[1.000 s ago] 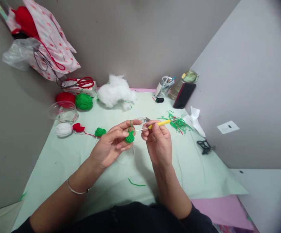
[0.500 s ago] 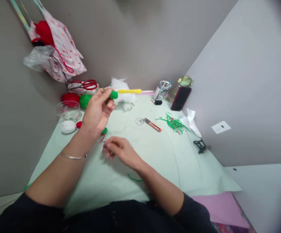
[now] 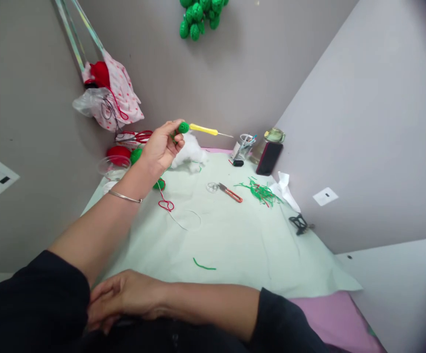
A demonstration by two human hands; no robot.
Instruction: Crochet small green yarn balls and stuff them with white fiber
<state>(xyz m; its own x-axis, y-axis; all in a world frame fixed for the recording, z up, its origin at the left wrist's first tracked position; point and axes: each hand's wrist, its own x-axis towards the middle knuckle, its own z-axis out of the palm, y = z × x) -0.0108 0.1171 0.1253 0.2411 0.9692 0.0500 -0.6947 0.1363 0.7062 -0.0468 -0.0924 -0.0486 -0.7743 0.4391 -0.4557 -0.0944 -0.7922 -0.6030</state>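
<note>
My left hand (image 3: 163,147) is raised over the far left of the table, its fingers pinched round a small green crocheted piece (image 3: 184,127). A crochet hook with a yellow handle (image 3: 203,129) is held along with it; its thin metal shaft points right. Low at the front edge, close to my left sleeve, is my right hand (image 3: 120,299). Its fingers are loosely bent and slightly apart, with nothing visible in them; the fingertips are partly hidden. A short green yarn piece (image 3: 204,265) lies on the cloth in front of it.
Thread snips (image 3: 230,192) lie mid-table beside green yarn scraps (image 3: 262,191). White stuffing (image 3: 191,151), a glass jar of pens (image 3: 244,147) and a leaning phone (image 3: 270,158) stand at the back. A polka-dot bag (image 3: 122,93) and green crocheted pieces (image 3: 198,17) hang above.
My right hand has moved from mid-table down and left to the front edge by my left sleeve. My left hand still holds the crocheted piece and hook. The view has shifted, showing the hanging green pieces.
</note>
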